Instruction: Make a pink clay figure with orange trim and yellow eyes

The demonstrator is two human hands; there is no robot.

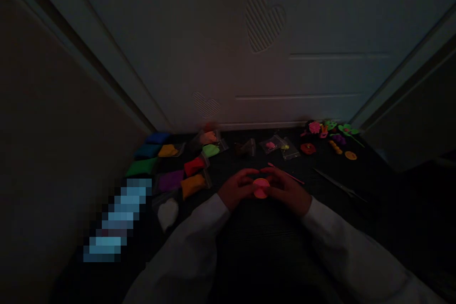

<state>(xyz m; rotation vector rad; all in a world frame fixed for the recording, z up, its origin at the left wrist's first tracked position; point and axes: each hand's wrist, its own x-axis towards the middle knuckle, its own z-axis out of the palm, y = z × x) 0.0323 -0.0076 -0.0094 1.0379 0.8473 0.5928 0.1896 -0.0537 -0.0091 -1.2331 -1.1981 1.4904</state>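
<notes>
The scene is very dark. My left hand [238, 189] and my right hand [288, 191] meet over a dark mat [256, 232], both in white sleeves. Between their fingertips is a flat round piece of pink-orange clay [261, 188], pinched from both sides. A thin pink modelling stick [285, 173] lies on the mat just behind my right hand.
Several small bags of coloured clay [178, 166] lie to the left, with a white lump [168, 213] nearest me. Clear bags [274, 146] and finished clay flowers and shapes [329, 137] sit at the back right. Scissors [338, 185] lie right. A white panelled door [263, 57] stands behind.
</notes>
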